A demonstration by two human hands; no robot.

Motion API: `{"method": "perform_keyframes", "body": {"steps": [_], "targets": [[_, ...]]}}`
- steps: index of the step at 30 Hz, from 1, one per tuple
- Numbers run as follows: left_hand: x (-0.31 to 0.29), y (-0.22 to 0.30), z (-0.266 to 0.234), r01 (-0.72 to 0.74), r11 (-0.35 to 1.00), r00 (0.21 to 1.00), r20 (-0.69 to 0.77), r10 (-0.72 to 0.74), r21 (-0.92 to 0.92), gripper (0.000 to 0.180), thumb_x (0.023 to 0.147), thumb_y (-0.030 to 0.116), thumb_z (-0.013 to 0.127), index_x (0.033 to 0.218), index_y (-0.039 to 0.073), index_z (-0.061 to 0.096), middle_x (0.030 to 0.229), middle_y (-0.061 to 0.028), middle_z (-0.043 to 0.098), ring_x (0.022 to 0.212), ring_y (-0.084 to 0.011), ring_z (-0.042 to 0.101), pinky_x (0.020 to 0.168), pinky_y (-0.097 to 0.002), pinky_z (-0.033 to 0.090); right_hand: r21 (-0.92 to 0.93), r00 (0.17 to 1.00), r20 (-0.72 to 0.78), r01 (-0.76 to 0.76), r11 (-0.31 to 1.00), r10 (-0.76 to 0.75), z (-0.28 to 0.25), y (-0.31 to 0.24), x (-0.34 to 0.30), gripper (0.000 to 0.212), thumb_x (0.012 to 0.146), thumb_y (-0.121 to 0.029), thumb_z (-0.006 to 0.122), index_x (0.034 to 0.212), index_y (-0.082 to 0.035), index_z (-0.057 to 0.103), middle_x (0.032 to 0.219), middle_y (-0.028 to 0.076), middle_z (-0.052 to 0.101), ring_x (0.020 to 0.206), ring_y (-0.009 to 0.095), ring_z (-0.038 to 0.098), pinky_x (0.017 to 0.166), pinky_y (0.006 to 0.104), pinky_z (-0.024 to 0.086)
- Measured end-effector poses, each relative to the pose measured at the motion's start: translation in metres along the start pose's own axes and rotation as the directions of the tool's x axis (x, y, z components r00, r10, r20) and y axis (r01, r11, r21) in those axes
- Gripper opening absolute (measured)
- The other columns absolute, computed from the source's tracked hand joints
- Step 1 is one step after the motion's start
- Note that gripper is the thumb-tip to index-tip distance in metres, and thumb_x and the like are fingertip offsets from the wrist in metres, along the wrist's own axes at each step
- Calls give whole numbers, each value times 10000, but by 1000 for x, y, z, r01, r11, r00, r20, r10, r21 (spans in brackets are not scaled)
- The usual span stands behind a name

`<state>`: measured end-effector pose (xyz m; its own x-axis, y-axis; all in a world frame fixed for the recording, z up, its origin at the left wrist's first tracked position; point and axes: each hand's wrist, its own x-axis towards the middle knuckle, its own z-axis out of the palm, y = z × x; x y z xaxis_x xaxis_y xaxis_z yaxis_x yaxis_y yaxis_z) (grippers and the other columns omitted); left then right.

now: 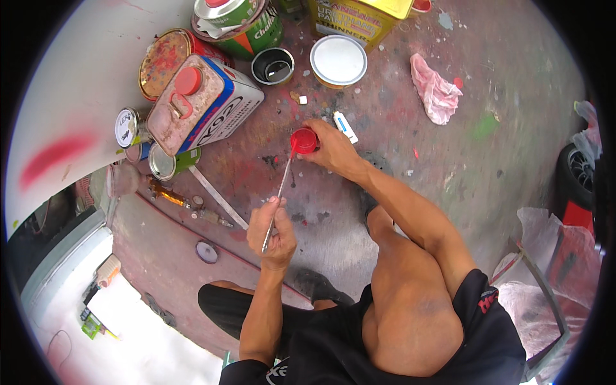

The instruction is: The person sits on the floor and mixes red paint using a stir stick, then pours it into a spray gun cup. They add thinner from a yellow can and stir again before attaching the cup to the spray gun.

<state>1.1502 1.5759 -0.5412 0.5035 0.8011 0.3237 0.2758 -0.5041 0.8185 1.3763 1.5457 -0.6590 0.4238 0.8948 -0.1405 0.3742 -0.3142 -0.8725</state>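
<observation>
My right hand [330,149] is closed around a small red cup [303,140] with red paint in it, held low over the paint-spotted floor. My left hand [273,234] grips a thin metal stick [286,176]. Its red-coated far end meets the cup's left rim. Beside the right hand a white tube [344,127] lies on the floor. Just beyond the cup sits a small white cap [303,100]. A long flat metal strip [218,197] lies left of the stick, its near end by the left hand.
At the far left are a rectangular tin [208,106] with a red cap, a paint-crusted can [165,64], a green can [174,160] and a black bowl [273,66]. Beyond stand a white-lidded can [339,61] and a yellow tin [356,25]. A pink rag [436,90] lies right.
</observation>
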Motion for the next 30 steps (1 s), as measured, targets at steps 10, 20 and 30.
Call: {"method": "perform_keyframes", "body": {"steps": [10,20,30], "targets": [[27,-16,32,23,971,935,339,-106,239,603,850,-35,689,1448,40,684,1263,-171,748,1114,-392,729,924,-463,608,-10,997,-24,66,998,-67,2,-1,-1,573,833,-140,897,1359,-57,684,1367,166,717,1198,394,725,984,440,611],[116,16,-6,-133,939,971,233,58,317,524,936,-23,685,1458,27,672,1279,-189,739,1126,-363,715,948,-436,582,26,991,-42,129,991,-128,-20,3,-4,643,808,-122,958,1378,-47,670,1346,191,724,1219,402,721,1025,453,594],[323,54,102,-745,556,612,710,349,369,1021,851,270,898,1721,158,374,1724,-160,447,1556,-397,445,1296,-534,369,112,985,-168,57,992,-38,-84,2,-29,635,802,-109,952,1370,-52,675,1329,180,737,1201,398,730,1017,447,597]]}}
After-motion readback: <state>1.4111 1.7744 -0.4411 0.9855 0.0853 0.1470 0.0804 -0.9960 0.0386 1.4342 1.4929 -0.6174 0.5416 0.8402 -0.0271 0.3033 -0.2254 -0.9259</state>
